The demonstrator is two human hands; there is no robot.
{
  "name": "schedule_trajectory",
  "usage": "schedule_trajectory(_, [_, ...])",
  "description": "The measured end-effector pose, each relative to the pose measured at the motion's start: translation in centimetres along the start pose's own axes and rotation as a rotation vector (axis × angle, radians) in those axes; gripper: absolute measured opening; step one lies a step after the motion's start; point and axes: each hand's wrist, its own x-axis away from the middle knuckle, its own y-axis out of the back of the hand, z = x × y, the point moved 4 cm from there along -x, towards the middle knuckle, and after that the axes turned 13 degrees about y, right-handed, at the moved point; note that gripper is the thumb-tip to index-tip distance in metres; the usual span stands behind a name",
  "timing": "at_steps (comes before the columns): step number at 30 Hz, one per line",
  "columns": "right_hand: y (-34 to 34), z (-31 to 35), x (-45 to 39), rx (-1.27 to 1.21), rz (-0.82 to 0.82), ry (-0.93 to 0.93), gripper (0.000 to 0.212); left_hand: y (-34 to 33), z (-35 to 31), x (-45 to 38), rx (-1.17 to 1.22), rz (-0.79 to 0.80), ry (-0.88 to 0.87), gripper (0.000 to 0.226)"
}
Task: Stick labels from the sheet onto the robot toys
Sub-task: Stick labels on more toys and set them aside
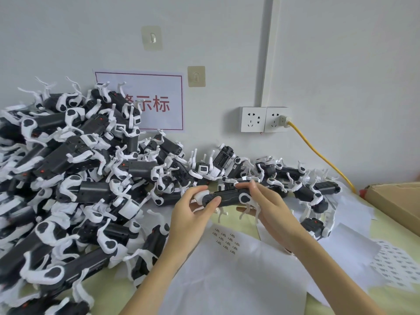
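A black-and-white robot toy (227,197) is held level above the table between both hands. My left hand (193,212) grips its left end, thumb on the black side and fingers curled over the white cap. My right hand (270,205) grips the right end, fingers over the top and thumb beneath, with the white legs dangling below. Under the hands lies a white label sheet (227,241) with several small labels left on it. A second sheet (395,267) full of labels lies at the right.
A big pile of robot toys (75,178) fills the left half and runs along the wall to a smaller heap (306,185) behind my right hand. White backing papers (238,280) cover the table. A cardboard box (397,201) sits far right, with a yellow cable (318,153) plugged into the wall socket.
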Motion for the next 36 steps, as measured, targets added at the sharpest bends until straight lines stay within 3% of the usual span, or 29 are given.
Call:
schedule_trajectory(2, [0.0, 1.1, 0.2, 0.052, 0.094, 0.036, 0.043, 0.2, -0.4, 0.1, 0.054, -0.04, -0.005, 0.037])
schedule_trajectory(4, [1.0, 2.4, 0.0, -0.04, 0.061, 0.115, 0.044, 0.3, -1.2, 0.2, 0.238, 0.001, 0.026, 0.05])
schedule_trajectory(7, [3.3, 5.1, 0.3, -0.675, 0.046, 0.129, 0.074, 1.4, -2.1, -0.1, 0.528, 0.035, 0.06, 0.068])
schedule_trajectory(9, [3.9, 8.2, 1.1, -1.115, 0.156, 0.207, 0.073, 1.9, -2.3, -0.2, 0.459, -0.006, 0.041, 0.062])
schedule_trajectory(12, [5.5, 11.6, 1.3, -1.196, 0.234, 0.309, 0.07, 1.3, -2.0, -0.1, 0.337, 0.01, 0.029, 0.069])
schedule_trajectory(14, [5.2, 10.7, 1.0, -1.316, 0.397, 0.224, 0.073, 1.0, -1.9, 0.0, 0.32, 0.025, 0.036, 0.074])
schedule_trajectory(15, [5.4, 9.5, 0.7, -1.309, 0.374, 0.15, 0.068, 0.9, -1.9, -0.1, 0.313, 0.029, 0.04, 0.076])
schedule_trajectory(17, [5.9, 6.2, -0.8, -0.921, 0.146, 0.054, 0.048, 0.8, -1.7, 0.0, 0.3, 0.032, 0.05, 0.076])
schedule_trajectory(19, [6.4, 2.7, -2.2, -0.153, -0.097, 0.01, 0.025, 0.7, -1.6, 0.0, 0.293, 0.03, 0.057, 0.073])
schedule_trajectory(20, [6.0, 1.6, -2.7, 0.216, -0.113, 0.001, 0.02, 0.7, -1.5, 0.0, 0.287, 0.026, 0.059, 0.071])
schedule_trajectory(22, [4.1, -0.4, -3.8, 0.782, 0.001, -0.053, 0.036, 0.7, -1.5, 0.0, 0.252, 0.023, 0.066, 0.068])
schedule_trajectory(24, [2.8, -1.9, -5.0, 1.072, 0.108, -0.128, 0.056, 0.6, -1.6, 0.0, 0.207, 0.024, 0.065, 0.069])
schedule_trajectory(26, [2.3, -2.3, -6.2, 1.256, 0.144, -0.182, 0.056, 0.6, -1.7, 0.1, 0.181, 0.024, 0.066, 0.069])
schedule_trajectory(29, [1.8, -2.5, -7.2, 1.358, 0.147, -0.27, 0.035, 0.7, -2.0, 0.3, 0.169, 0.023, 0.057, 0.068])
schedule_trajectory(33, [1.9, -1.7, -7.8, 1.27, 0.015, -0.194, 0.037, 0.5, -1.9, 0.3, 0.134, 0.026, 0.055, 0.057])
schedule_trajectory(36, [2.4, 0.0, -8.0, 1.193, -0.067, -0.078, 0.04, 0.3, -1.5, 0.3, 0.075, 0.034, 0.02, 0.034])
